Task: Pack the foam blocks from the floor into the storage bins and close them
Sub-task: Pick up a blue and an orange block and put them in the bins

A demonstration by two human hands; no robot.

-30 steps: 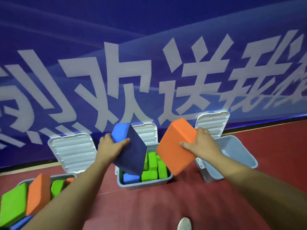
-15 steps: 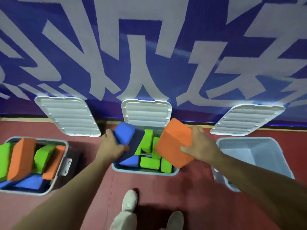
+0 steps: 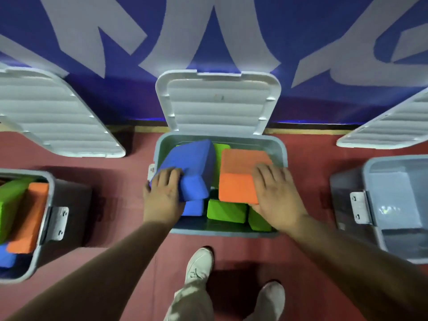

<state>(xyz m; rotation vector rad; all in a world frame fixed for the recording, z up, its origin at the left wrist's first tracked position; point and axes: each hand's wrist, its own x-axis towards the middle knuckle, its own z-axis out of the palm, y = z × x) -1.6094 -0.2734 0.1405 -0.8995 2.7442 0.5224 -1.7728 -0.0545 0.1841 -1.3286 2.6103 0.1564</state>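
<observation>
The middle grey storage bin (image 3: pixel 281 149) stands open on the red floor, its ribbed lid (image 3: pixel 217 105) leaning back on the blue wall. My left hand (image 3: pixel 165 193) grips a blue foam block (image 3: pixel 192 163) tilted in the bin's left half. My right hand (image 3: pixel 275 193) holds an orange foam block (image 3: pixel 238 172) lying in the right half, fingers over its top and thumb under its near edge. Green blocks (image 3: pixel 225 212) and another blue block (image 3: pixel 193 208) lie beneath them.
A left bin (image 3: pixel 44 218) holds green, orange and blue blocks, its lid (image 3: pixel 53 121) open behind it. A right bin (image 3: pixel 393 188) shows no blocks inside; its lid (image 3: pixel 389 126) is open too. My two shoes (image 3: pixel 199 265) stand on the red floor just before the middle bin.
I stepped closer and leaned over the middle bin. Both hands lowered their blocks from above the bin down onto the blocks inside it.
</observation>
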